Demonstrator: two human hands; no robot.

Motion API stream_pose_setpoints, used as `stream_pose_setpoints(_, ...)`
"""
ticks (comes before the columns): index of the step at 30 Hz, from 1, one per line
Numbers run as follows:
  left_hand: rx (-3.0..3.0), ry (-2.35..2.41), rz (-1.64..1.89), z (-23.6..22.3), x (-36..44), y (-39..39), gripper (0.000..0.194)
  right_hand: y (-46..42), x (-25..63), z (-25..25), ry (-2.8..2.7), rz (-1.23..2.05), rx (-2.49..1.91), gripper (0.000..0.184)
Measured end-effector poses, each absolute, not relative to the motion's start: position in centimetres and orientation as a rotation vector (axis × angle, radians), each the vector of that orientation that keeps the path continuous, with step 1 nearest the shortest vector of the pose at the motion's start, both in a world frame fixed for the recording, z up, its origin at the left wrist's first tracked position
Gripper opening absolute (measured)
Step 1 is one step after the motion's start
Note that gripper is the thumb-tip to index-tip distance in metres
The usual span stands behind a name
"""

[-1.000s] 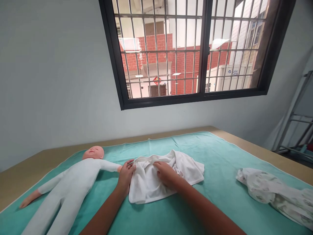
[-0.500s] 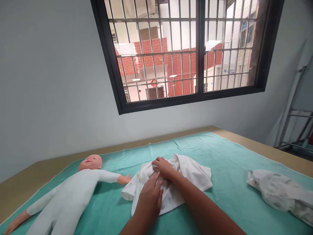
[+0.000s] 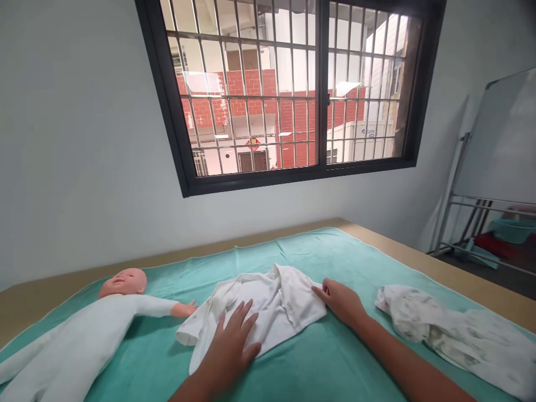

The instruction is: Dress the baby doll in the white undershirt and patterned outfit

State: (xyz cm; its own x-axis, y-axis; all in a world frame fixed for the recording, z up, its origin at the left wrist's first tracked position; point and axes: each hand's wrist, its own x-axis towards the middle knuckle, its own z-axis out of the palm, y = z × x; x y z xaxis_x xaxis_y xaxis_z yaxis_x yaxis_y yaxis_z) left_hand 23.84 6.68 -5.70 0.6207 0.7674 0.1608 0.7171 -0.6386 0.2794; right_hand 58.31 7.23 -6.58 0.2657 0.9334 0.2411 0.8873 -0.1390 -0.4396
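A small white baby shirt (image 3: 268,301) lies spread on the green cloth, its front folds rumpled. My left hand (image 3: 232,349) rests flat on its lower front, fingers apart. At the shirt's right side, my right hand (image 3: 343,301) has its fingers closed on the edge of the fabric, covering part of that side. To the left, a baby doll (image 3: 96,329) in a white body suit lies on its back, one hand close to the shirt's left sleeve.
A patterned white cloth garment (image 3: 452,329) lies bunched at the right. The green cloth (image 3: 326,357) covers a tan tabletop (image 3: 393,245). Behind are a wall and a barred window (image 3: 259,89). A whiteboard on a metal stand (image 3: 498,145) is at the far right, with a teal basin (image 3: 513,230) behind it.
My right hand has moved from the shirt's middle to its right edge. My left hand has spread its fingers on the fabric, the shirt's front now lies opened out, and the view has turned right.
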Motion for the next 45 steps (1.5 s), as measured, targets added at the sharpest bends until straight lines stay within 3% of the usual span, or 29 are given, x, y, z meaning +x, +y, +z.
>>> stream_pose_setpoints(3,2.716,1.099,0.46,-5.2,26.0,4.8,0.039,6.9,58.6,-6.3,-1.668,0.28,-1.999,0.046)
stream_pose_setpoints(8,2.777,1.222,0.319,-4.2,29.6,3.8,0.013,7.3,57.8,-6.2,-1.709,0.43,-1.848,0.033)
stream_pose_setpoints(14,2.894,1.263,0.414,-3.8,30.9,3.7,0.022,7.4,59.6,-5.5,-1.651,0.774,-1.649,0.024)
stream_pose_setpoints(22,2.652,1.195,0.379,-3.3,31.1,1.9,0.023,6.4,62.8,-4.8,-1.612,1.211,-1.316,0.033)
stream_pose_setpoints(25,2.383,1.259,0.527,-3.5,31.4,4.3,0.036,7.2,63.0,-5.7,-1.539,1.058,-1.496,0.036)
stream_pose_setpoints(29,1.888,1.235,0.847,-3.3,32.9,9.9,0.028,8.6,62.0,-6.8,-1.472,0.78,-1.693,0.036)
stream_pose_setpoints(31,1.795,1.214,0.861,-3.5,34.3,12.6,0.037,8.8,61.4,-7.1,-1.506,0.68,-1.724,0.034)
stream_pose_setpoints(34,1.756,1.216,0.869,-4.4,36.7,15.2,0.047,8.5,61.1,-7.0,-1.625,0.595,-1.741,0.025)
stream_pose_setpoints(37,1.817,1.261,0.931,-5.8,38.4,15.9,0.043,8.0,61.5,-6.5,-1.683,0.506,-1.773,0.011)
stream_pose_setpoints(41,2.002,1.308,0.971,-7.2,39.0,15.3,0.032,7.5,62.7,-5.6,-1.539,0.251,-1.903,0.021)
stream_pose_setpoints(45,2.188,1.35,0.909,-8.0,39.1,14.9,0.034,7.5,62.8,-5.1,-1.388,-0.105,-1.992,0.033)
